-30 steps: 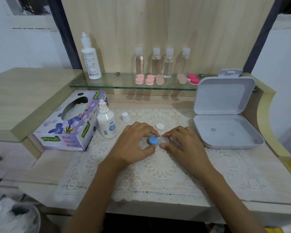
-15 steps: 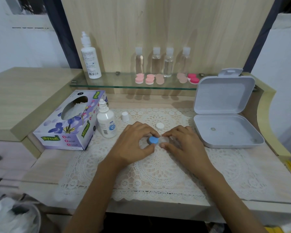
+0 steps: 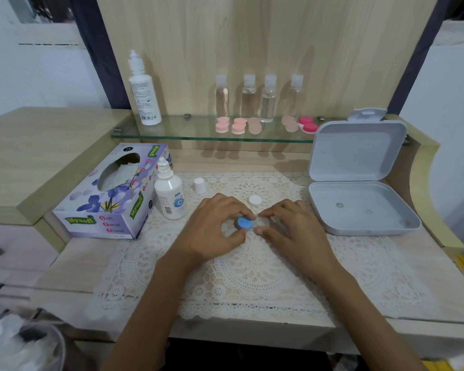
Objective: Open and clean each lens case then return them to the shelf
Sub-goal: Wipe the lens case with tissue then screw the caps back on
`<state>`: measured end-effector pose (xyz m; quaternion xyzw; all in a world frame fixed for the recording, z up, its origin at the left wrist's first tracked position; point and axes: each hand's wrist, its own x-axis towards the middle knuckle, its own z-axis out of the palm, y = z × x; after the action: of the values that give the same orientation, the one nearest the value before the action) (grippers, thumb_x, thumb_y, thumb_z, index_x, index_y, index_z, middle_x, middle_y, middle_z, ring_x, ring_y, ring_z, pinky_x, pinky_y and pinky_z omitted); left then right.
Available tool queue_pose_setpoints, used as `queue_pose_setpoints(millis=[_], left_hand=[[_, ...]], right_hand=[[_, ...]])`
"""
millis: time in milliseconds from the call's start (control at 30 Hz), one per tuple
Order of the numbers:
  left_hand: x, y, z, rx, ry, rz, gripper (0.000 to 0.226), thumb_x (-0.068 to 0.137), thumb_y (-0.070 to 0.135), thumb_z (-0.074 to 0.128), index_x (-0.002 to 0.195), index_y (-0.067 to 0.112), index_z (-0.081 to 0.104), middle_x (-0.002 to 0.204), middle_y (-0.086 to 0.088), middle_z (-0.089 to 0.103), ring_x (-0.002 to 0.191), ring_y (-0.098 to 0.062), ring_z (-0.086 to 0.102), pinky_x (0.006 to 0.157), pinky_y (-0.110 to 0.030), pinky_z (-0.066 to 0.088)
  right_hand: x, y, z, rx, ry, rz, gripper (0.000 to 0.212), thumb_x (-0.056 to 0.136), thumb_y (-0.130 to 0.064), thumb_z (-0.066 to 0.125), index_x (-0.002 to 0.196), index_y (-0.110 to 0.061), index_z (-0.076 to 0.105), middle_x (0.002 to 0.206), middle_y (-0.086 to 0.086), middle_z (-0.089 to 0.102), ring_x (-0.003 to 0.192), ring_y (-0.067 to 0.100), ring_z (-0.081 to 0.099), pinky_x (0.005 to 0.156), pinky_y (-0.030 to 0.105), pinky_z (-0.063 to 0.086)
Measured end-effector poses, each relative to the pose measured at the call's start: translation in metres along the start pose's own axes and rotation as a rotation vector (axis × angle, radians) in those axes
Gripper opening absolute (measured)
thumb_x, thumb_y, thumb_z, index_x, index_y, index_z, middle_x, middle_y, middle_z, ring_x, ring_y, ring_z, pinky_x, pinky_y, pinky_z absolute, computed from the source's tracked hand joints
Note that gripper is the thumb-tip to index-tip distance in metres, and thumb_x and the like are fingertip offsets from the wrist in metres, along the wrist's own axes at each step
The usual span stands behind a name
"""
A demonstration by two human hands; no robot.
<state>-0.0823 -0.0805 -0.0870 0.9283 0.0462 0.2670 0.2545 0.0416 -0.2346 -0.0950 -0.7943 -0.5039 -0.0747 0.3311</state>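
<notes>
At the centre of the lace mat [image 3: 252, 271], one lens case [image 3: 263, 223] is being held down between both hands, which are being brought close together over it.

- Left hand [image 3: 214, 226]: the fingers are being curled in, and the blue cap [image 3: 243, 223] on the case's left well is being pinched between thumb and forefinger.
- Right hand [image 3: 292, 228]: the pale right end of the case is being pinched between thumb and forefinger. Most of that end is being covered by the fingertips, so whether that well is capped cannot be told.
- Loose white cap [image 3: 255, 200]: is being shown lying on the mat just behind the hands.
- Smaller white cap [image 3: 199, 185]: is being shown upright near the solution bottle [image 3: 169, 199], whose nozzle is bare.
- Tissue box [image 3: 110, 199]: is being shown just left of that bottle, with a tissue showing in its opening.
- Open white box [image 3: 359, 226]: is being shown at the right with its lid raised. Two faint round marks on its floor are too dim to be identified.
- Glass shelf [image 3: 188, 129]: five lens cases are being stored in a row (two pink [image 3: 231, 125], two beige [image 3: 255, 125], one deep pink [image 3: 308, 125]) before four clear bottles [image 3: 268, 99]. A tall white bottle [image 3: 144, 95] is being stored at the left end.
- Bin [image 3: 14, 344]: is being cut off at the lower left corner, blurred, with white crumpled paper inside.
</notes>
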Motion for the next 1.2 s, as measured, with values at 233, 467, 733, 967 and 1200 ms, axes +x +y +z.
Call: queue_pose_setpoints(millis=[233,467,733,967,1200], left_hand=[[0.0011,-0.0023,-0.0003,0.043,0.028,-0.104,0.043,0.072,0.069,0.058,0.102,0.039,0.063,0.101,0.022,0.058,0.101,0.002,0.05,0.091,-0.031,0.037],[0.0006,-0.0023,0.0004,0.038,0.011,-0.037,0.024,0.077,0.048,0.059,0.096,0.035,0.065,0.096,0.023,0.061,0.098,0.001,0.05,0.09,-0.033,0.039],[0.0001,-0.002,-0.0005,0.037,0.035,-0.091,0.037,0.075,0.06,0.058,0.106,0.039,0.062,0.104,0.022,0.059,0.103,0.002,0.05,0.093,-0.031,0.037],[0.0002,-0.0024,0.0008,0.062,0.051,-0.083,0.036,0.073,0.063,0.056,0.094,0.035,0.067,0.089,0.022,0.063,0.095,0.0,0.051,0.09,-0.029,0.036],[-0.0001,-0.0014,0.0006,0.038,0.041,-0.027,0.028,0.077,0.047,0.058,0.098,0.033,0.069,0.097,0.022,0.064,0.101,0.0,0.051,0.091,-0.035,0.038]], right_hand=[[-0.0003,0.0005,-0.0006,-0.02,-0.004,-0.002,0.033,0.083,-0.046,0.066,0.108,-0.024,0.067,0.102,-0.01,0.06,0.095,0.008,0.044,0.078,0.026,0.037],[-0.0005,0.0003,-0.0004,-0.009,0.0,-0.01,0.033,0.082,-0.044,0.067,0.108,-0.023,0.068,0.1,-0.01,0.059,0.093,0.008,0.044,0.075,0.026,0.034],[-0.0001,0.0012,0.0006,0.009,-0.003,0.0,0.034,0.083,-0.048,0.064,0.107,-0.025,0.067,0.099,-0.012,0.058,0.094,0.008,0.044,0.078,0.029,0.038],[-0.0004,0.0011,0.0001,0.003,-0.006,0.001,0.034,0.083,-0.048,0.065,0.108,-0.025,0.067,0.1,-0.011,0.059,0.094,0.008,0.045,0.079,0.03,0.042],[-0.0009,0.0007,-0.0004,0.013,-0.006,-0.001,0.032,0.083,-0.045,0.066,0.107,-0.025,0.067,0.1,-0.011,0.059,0.094,0.008,0.044,0.079,0.03,0.041]])
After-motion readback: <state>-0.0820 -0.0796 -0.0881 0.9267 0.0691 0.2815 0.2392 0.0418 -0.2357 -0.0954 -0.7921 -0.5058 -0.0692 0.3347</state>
